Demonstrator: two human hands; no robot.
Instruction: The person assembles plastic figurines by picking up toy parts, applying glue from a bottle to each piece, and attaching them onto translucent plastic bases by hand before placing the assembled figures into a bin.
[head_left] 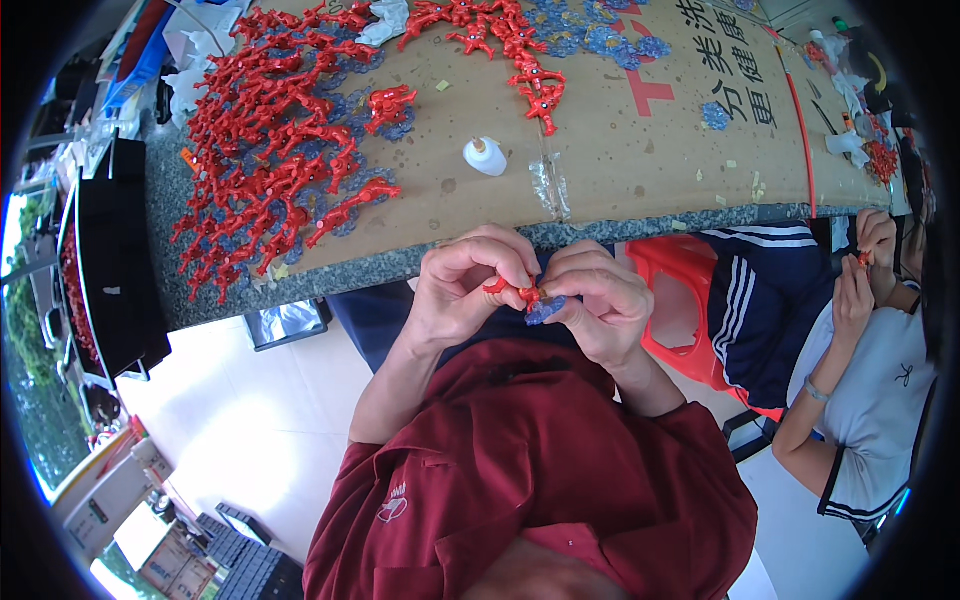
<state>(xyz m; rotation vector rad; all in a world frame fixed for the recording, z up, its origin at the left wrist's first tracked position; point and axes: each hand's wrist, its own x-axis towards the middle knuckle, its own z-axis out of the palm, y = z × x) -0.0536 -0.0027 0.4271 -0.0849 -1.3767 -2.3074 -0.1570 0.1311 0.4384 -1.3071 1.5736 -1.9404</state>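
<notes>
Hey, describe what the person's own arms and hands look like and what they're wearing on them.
Both forearms are bare; the left hand and right hand wear no gloves, and no rings or watch show. Short dark red sleeves of a shirt end near the elbows. The shirt carries a small pale emblem on the chest.

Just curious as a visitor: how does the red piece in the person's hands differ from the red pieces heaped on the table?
The held piece is single, pinched between the left hand and right hand below the table edge; the heap holds many, lying loose on cardboard. The held piece touches one blue part; the heap lies among many. Both look the same bright red.
</notes>
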